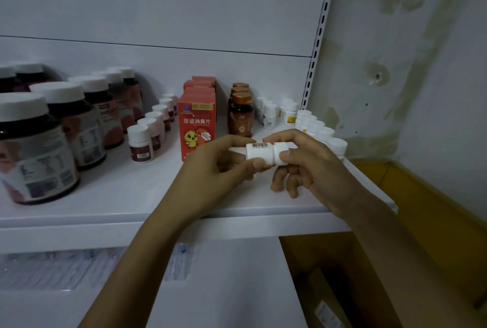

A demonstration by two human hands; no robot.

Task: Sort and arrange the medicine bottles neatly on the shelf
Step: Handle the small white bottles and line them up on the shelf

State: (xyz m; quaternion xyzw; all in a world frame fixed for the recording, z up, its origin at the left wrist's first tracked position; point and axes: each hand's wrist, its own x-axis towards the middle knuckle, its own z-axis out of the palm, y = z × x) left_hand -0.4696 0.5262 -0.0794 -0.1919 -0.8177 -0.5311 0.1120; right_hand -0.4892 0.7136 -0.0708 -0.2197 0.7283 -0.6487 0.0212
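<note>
Above the shelf (137,196), both hands pinch a sideways white bottle (261,152), barcode up: left hand (210,167) body, right hand (308,161) cap.

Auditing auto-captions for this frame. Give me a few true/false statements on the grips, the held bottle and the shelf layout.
1. Both the left grip and the right grip hold one small white bottle. True.
2. That bottle stands upright on the shelf. False: it lies sideways, held in both grips.
3. The red box with a yellow chick stands right of the copper-capped brown bottles. False: it stands left of them.
4. At the shelf's left stand large dark jars with white lids. True.
</note>
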